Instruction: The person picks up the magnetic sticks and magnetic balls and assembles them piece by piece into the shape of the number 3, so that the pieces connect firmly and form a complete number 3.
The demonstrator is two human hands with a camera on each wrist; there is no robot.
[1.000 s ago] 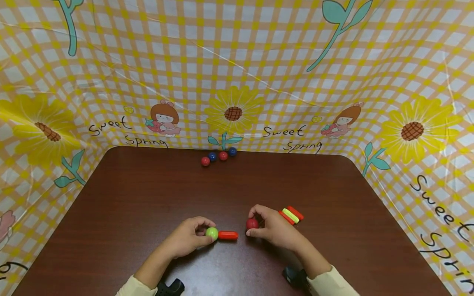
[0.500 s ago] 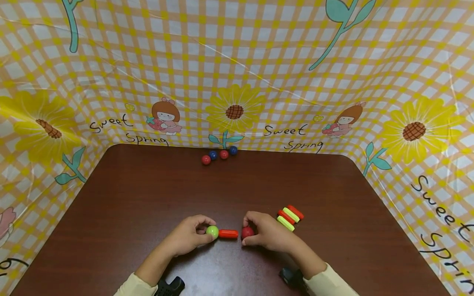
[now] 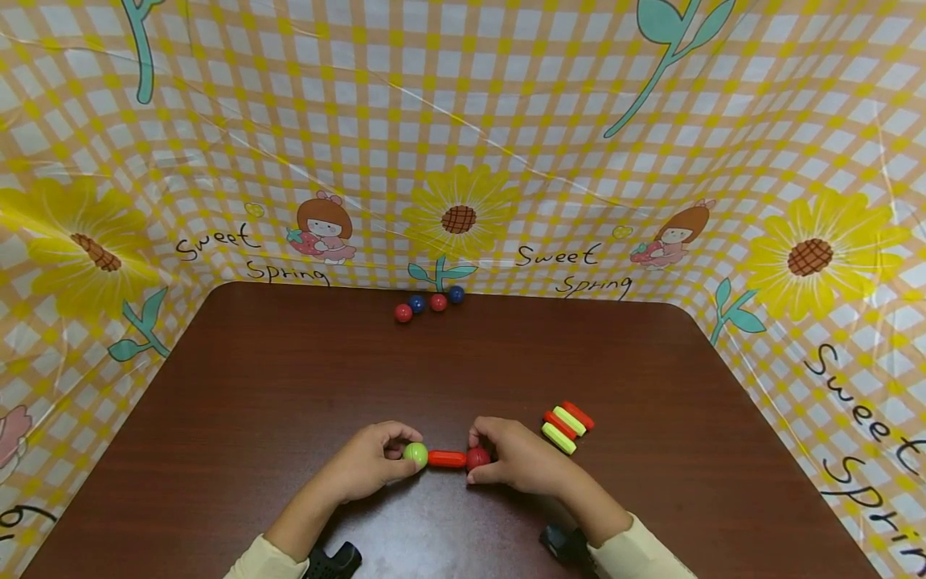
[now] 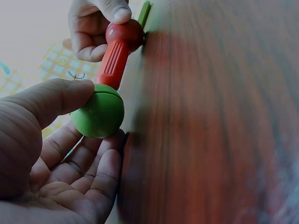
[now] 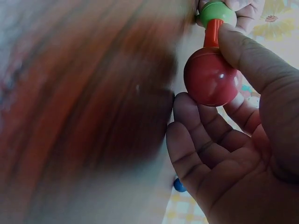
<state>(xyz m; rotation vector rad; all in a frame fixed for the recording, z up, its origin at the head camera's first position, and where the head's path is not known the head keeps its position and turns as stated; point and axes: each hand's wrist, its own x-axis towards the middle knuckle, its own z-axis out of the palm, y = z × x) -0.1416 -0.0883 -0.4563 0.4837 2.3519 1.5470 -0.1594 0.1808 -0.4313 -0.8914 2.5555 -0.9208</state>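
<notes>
Low over the table, my left hand [image 3: 372,462] pinches a green ball [image 4: 99,112] between thumb and fingers. A short ridged red rod [image 3: 447,459] joins that ball on its right side. At the rod's other end, a dark red ball [image 5: 212,77] touches it, pinched by the thumb and fingers of my right hand [image 3: 517,457]. Ball, rod and ball form one straight line from left to right. Whether the red ball is firmly fixed to the rod I cannot tell.
Right of my right hand lie several red and yellow-green rods [image 3: 567,426] side by side. Two red balls [image 3: 403,313] and two blue balls [image 3: 456,294] sit at the back edge of the brown table [image 3: 289,354]. A checked cloth [image 3: 463,96] rises behind and beside it.
My right hand has moved left and slightly down with the red ball, from a gap apart to contact with the rod's end. The left hand has stayed nearly still on the green ball.
</notes>
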